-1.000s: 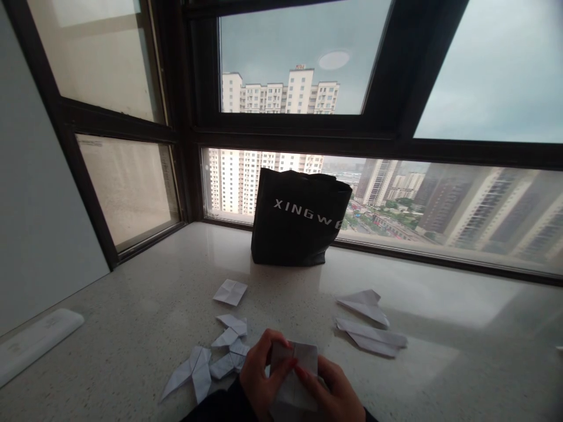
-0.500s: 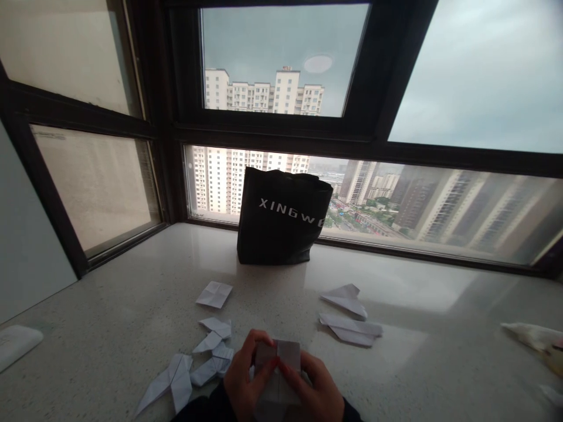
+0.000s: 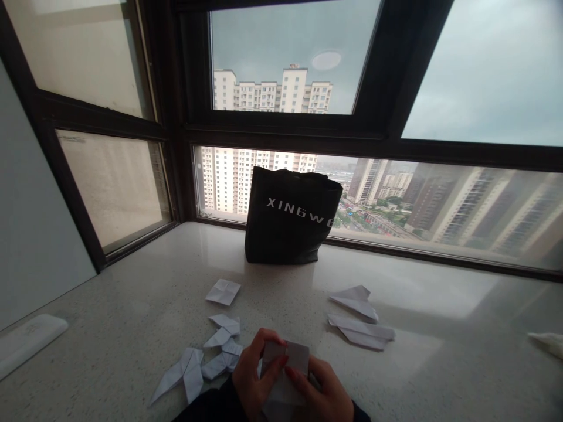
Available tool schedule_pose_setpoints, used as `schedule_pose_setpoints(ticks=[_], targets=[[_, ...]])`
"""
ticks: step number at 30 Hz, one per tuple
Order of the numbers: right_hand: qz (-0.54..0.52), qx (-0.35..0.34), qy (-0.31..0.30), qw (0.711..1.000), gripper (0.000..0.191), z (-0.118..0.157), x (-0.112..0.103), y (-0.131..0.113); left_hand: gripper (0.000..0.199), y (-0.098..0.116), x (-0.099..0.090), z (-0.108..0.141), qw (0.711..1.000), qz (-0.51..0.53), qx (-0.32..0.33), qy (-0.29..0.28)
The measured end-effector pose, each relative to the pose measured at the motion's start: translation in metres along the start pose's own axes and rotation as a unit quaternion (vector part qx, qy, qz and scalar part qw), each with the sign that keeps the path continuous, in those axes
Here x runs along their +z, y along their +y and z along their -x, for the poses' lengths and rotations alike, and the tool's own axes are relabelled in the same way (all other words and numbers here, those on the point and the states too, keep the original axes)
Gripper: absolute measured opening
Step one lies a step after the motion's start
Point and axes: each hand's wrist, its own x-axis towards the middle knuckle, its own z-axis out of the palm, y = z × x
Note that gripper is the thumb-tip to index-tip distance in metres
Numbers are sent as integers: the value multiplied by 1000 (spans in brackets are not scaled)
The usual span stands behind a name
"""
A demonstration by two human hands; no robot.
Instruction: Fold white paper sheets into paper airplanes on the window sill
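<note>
Between my two hands is a folded sheet of white paper, creased down its middle and held near the counter's front edge. My left hand grips its left side, thumb on the near face and fingers behind. On the right side, my right hand pinches it the same way, and the two thumb tips nearly meet at the centre crease. The paper's lower part is partly covered by the hands. Just left of my left hand lie several folded paper pieces, among them a pointed one and a zigzag one.
A folded paper square lies farther back. To the right are two long folded papers. A black bag stands by the window. A white object sits at the far left, and a pale item at the right edge of the speckled counter.
The view has turned slightly left, so everything appears shifted right. Both hands keep hold of the folded paper, with the thumbs slightly moved along its centre.
</note>
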Motion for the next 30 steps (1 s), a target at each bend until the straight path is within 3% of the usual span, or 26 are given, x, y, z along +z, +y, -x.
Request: schedule_pose_setpoints(ticks=[7,10,12,16,19,23,30], targets=[[36,-20,0,999,38,-7,-6,0,30,7,-15,-19,990,-68,76,-100],[38,-7,23,999,38,-9,-9,2,33,4,-40,-47,976,-208,35,-58],[20,-3,28,999,38,-10,-8,3,32,-4,-64,-70,942,-333,-13,-22],[11,5,13,1000,41,-11,-6,5,34,-27,-108,-103,899,-423,-84,74],[17,9,-9,1000,41,-12,-5,7,43,-40,-124,-110,877,-445,-142,108],[22,5,-14,1000,40,-12,-5,8,37,-48,-122,-109,887,-422,-163,94],[8,15,-11,1000,36,-11,-5,8,23,-52,-107,-114,953,-260,-137,70]])
